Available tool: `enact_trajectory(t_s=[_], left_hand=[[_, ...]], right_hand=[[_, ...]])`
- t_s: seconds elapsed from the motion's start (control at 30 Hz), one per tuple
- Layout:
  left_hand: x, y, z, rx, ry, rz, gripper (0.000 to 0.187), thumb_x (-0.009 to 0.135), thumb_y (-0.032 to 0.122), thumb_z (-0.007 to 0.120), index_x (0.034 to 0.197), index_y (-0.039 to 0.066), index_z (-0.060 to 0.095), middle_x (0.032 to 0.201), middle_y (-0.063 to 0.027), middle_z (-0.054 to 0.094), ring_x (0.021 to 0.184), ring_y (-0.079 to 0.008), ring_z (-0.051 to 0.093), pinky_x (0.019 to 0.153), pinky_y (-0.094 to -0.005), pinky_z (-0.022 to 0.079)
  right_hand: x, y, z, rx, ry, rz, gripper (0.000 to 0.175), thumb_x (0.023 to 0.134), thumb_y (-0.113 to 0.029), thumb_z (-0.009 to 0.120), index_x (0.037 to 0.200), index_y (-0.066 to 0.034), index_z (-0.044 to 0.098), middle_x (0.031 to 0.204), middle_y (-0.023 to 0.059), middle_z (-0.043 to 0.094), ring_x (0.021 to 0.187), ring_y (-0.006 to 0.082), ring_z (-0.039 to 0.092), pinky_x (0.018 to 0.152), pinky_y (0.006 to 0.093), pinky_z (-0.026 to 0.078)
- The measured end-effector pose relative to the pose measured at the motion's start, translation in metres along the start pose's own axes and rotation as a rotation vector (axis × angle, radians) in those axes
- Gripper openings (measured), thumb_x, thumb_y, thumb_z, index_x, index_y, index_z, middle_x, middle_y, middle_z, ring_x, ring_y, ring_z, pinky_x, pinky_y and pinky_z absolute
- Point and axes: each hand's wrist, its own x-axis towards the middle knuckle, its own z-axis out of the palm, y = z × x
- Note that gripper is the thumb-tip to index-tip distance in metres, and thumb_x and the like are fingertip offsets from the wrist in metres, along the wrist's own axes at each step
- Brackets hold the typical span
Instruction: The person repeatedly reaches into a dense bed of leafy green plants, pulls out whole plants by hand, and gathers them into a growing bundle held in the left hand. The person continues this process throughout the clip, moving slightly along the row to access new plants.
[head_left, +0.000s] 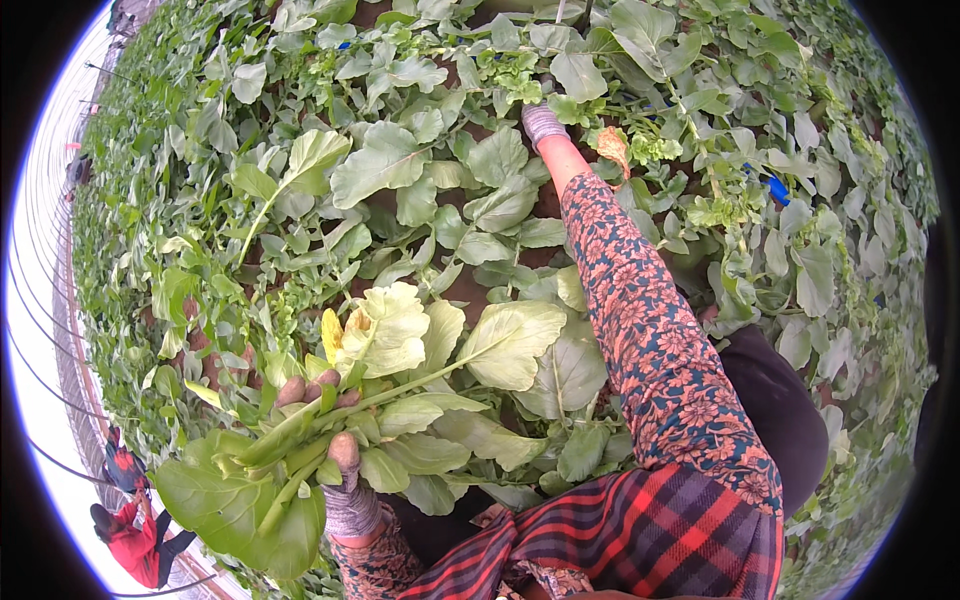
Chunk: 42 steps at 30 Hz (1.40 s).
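My left hand (341, 457), in a grey-purple knit glove with brownish fingertips, is closed around a bunch of leafy green stalks (289, 442). Broad pale green leaves (517, 337) and one yellow leaf tip stick out of this bunch. My right arm, in a floral sleeve, is stretched forward into the crop. The right hand (544, 124) wears a similar glove; its fingers are hidden under leaves, so their hold cannot be seen. Beside that wrist hangs a dry, orange-brown curled leaf (613, 148). Lobed green leaves surround both hands.
Dense leafy plants (390, 161) spread all around, with brown soil between some leaves. A blue object (778, 189) lies among leaves at the right. Thin curved hoops and pale sheeting run along the left edge, where a person in red (139, 551) is near another person (124, 465).
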Motion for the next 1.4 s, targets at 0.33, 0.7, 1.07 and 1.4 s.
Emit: enact_trajectory(t_s=[0.33, 0.7, 1.07, 1.4], left_hand=[[-0.003, 0.003, 0.006, 0.007, 0.013, -0.01, 0.09, 0.074, 0.04, 0.082, 0.141, 0.002, 0.035, 0.125, -0.0199, 0.057, 0.103, -0.0229, 0.063, 0.094, -0.0392, 0.052], [-0.003, -0.002, 0.005, 0.031, 0.01, 0.003, 0.091, 0.074, 0.042, 0.082, 0.14, 0.001, 0.035, 0.125, -0.0185, 0.057, 0.106, -0.023, 0.062, 0.094, -0.0381, 0.052], [-0.002, 0.001, 0.007, 0.034, -0.013, -0.017, 0.09, 0.074, 0.041, 0.082, 0.14, 0.001, 0.034, 0.125, -0.0168, 0.056, 0.111, -0.0229, 0.06, 0.096, -0.0384, 0.051], [-0.002, 0.004, 0.005, -0.003, -0.028, -0.037, 0.09, 0.074, 0.039, 0.083, 0.14, 0.002, 0.034, 0.125, -0.0177, 0.057, 0.104, -0.0218, 0.063, 0.097, -0.0396, 0.05]], right_hand=[[0.014, 0.015, 0.011, 0.22, 0.459, -0.111, 0.056, 0.091, -0.057, 0.041, 0.109, -0.0119, 0.068, 0.108, 0.0167, 0.069, 0.102, 0.0353, 0.064, 0.091, 0.0457, 0.047], [-0.019, 0.008, -0.033, 0.197, 0.445, -0.257, 0.05, 0.091, -0.042, 0.055, 0.128, -0.0088, 0.054, 0.125, 0.0165, 0.06, 0.117, 0.0363, 0.055, 0.098, 0.0425, 0.044], [-0.016, 0.006, -0.023, 0.175, 0.534, -0.216, 0.051, 0.089, -0.04, 0.058, 0.132, -0.0127, 0.053, 0.129, 0.0162, 0.058, 0.119, 0.0365, 0.053, 0.1, 0.0443, 0.043], [-0.046, -0.001, -0.042, 0.066, 0.384, -0.22, 0.048, 0.095, -0.045, 0.048, 0.129, -0.0116, 0.054, 0.128, 0.0177, 0.058, 0.117, 0.0402, 0.053, 0.102, 0.0467, 0.04]])
